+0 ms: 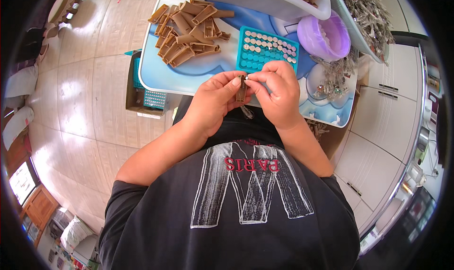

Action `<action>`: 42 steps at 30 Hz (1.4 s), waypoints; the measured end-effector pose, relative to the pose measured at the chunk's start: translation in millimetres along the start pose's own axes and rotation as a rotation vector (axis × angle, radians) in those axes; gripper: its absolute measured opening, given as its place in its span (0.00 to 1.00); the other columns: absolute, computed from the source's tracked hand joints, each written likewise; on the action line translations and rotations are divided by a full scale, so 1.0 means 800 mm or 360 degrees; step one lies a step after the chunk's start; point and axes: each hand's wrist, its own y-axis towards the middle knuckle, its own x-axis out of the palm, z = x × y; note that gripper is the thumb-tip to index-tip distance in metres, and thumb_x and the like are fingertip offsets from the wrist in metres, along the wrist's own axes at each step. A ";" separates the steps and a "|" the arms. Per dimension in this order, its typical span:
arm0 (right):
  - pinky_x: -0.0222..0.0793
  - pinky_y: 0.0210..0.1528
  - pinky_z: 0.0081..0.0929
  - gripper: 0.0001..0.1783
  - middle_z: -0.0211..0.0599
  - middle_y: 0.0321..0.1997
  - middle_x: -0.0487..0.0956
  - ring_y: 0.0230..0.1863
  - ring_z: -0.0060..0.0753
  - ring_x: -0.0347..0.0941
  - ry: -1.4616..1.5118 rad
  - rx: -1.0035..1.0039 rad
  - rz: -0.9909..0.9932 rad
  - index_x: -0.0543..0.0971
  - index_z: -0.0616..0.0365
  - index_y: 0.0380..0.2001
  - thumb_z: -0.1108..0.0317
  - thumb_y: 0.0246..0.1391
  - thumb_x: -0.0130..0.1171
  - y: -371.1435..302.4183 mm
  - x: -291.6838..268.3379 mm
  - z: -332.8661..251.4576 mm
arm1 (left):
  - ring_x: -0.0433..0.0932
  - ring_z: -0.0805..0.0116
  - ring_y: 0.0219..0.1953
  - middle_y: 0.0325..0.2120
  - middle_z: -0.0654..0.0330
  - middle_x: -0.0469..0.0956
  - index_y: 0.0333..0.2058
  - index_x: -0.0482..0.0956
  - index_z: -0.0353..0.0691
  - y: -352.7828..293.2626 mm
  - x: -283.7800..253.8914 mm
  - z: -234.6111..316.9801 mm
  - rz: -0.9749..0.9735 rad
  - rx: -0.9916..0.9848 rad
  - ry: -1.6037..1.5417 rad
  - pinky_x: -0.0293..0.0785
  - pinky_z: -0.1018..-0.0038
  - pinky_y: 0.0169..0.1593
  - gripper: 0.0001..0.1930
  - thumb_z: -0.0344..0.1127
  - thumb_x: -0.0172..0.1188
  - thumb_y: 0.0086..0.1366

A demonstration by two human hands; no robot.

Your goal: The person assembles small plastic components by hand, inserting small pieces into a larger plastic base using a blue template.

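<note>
My left hand [210,97] is closed around a narrow brown plastic casing [240,96], held upright over the table's near edge with its hollow side showing. At the casing's upper end, my right hand [280,97] pinches a small whitish round piece [247,78] between thumb and forefinger. Just beyond my hands lies a teal tray [240,45] with rows of round slots; silvery discs like button cells fill the far rows, while several near slots show bare teal. A heap of similar brown casings [189,31] lies on the table to the left of the tray.
A purple bowl [306,36] stands right of the tray. Behind are a white bin [265,5] with more casings and a container of tangled clear wired parts [364,14]. On the floor at left, a cardboard box [134,104] holds teal trays. White cabinets [378,118] flank the right.
</note>
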 end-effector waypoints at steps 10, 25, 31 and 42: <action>0.63 0.30 0.31 0.09 0.30 0.26 0.72 0.28 0.35 0.69 -0.0176 -0.0275 -0.0005 0.79 0.56 0.23 0.73 0.34 0.67 -0.006 0.003 -0.003 | 0.77 0.72 0.38 0.37 0.60 0.76 0.45 0.69 0.33 0.000 0.000 -0.002 -0.0015 0.0038 0.0002 0.74 0.74 0.46 0.12 0.34 0.47 0.68; 0.65 0.34 0.34 0.09 0.33 0.29 0.73 0.32 0.38 0.70 -0.0541 -0.0032 0.0115 0.81 0.55 0.28 0.71 0.39 0.64 0.032 -0.017 0.056 | 0.77 0.69 0.42 0.39 0.56 0.77 0.46 0.70 0.34 -0.003 0.006 0.004 0.0064 0.0002 0.0073 0.74 0.73 0.47 0.12 0.34 0.48 0.68; 0.66 0.35 0.33 0.08 0.32 0.29 0.73 0.33 0.38 0.70 -0.0559 -0.0045 0.0072 0.80 0.55 0.26 0.71 0.37 0.65 0.031 -0.015 0.064 | 0.77 0.67 0.44 0.42 0.54 0.76 0.48 0.69 0.34 -0.003 0.003 0.002 0.0036 0.0007 0.0106 0.73 0.71 0.49 0.14 0.35 0.48 0.68; 0.66 0.33 0.32 0.08 0.30 0.28 0.72 0.32 0.36 0.70 -0.0526 -0.0135 0.0081 0.80 0.53 0.25 0.72 0.35 0.66 0.035 0.009 0.048 | 0.77 0.66 0.44 0.41 0.54 0.76 0.48 0.69 0.34 -0.002 0.002 0.002 0.0022 0.0019 0.0100 0.73 0.71 0.49 0.14 0.35 0.48 0.68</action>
